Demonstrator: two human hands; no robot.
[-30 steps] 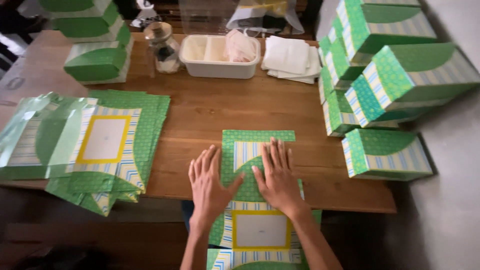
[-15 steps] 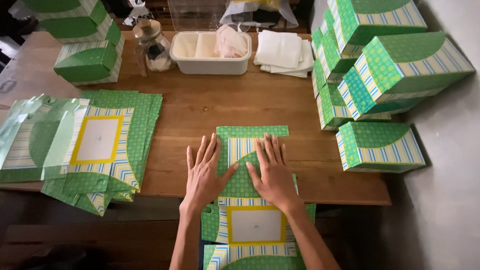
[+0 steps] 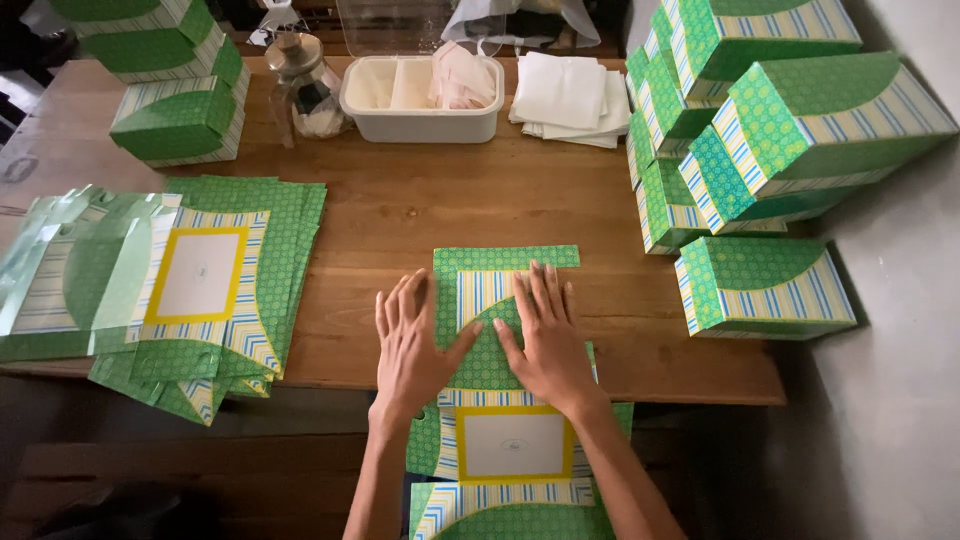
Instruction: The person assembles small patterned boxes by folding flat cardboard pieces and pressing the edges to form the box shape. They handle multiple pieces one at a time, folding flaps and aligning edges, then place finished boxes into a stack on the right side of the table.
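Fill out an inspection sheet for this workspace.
Surface: wooden table, bare in the middle.
Job's things: flat green box blank overhanging the near edge.
Hands: left hand and right hand pressed flat on it.
Clutter: stack of flat blanks left; folded green boxes right, more far left; white tub, glass jar, white paper pile.
Cables: nothing seen.
Surroundings: grey wall right.

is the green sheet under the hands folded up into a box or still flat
Flat: the green box blank lies spread on the table, both hands pressing it, its lower part hanging past the edge.
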